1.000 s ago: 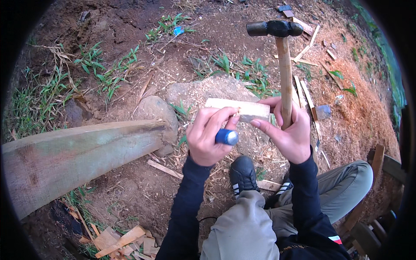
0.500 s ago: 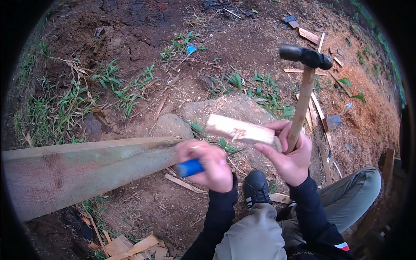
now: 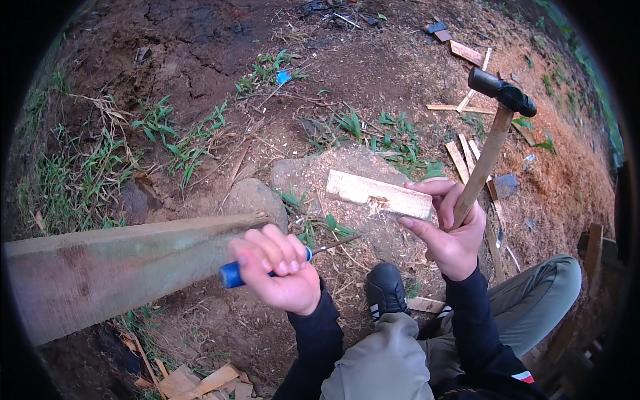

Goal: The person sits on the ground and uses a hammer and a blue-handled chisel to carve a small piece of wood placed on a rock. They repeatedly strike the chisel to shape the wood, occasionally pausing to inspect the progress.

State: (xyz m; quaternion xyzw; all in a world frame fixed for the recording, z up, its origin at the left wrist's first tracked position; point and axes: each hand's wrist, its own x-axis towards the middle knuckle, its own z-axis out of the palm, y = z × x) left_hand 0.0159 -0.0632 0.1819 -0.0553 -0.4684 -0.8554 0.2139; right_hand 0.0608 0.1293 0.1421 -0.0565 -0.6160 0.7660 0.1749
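Observation:
My left hand [image 3: 280, 268] is closed round the blue handle of a chisel [image 3: 328, 247], whose thin dark metal shaft points right toward the wood but stays apart from it. My right hand [image 3: 457, 223] grips two things at once. Between thumb and fingers it pinches the end of a short pale wood block [image 3: 380, 195], which has a rough, splintered notch in its lower edge. The wooden handle of a hammer [image 3: 488, 157] also rests in that hand, its dark metal head up and to the right.
A thick wooden beam [image 3: 133, 267] reaches in from the left, its end near my left hand. Below the hands a flat stone [image 3: 300, 170] lies by a rounder stone [image 3: 257, 200]. Wood offcuts [image 3: 207, 383] and sawdust [image 3: 567, 173] lie around. My shoe [image 3: 385, 290] is close below.
My left hand has drawn back left with the chisel, away from the wood block, and turned. The block and hammer have shifted slightly right, the hammer leaning further right.

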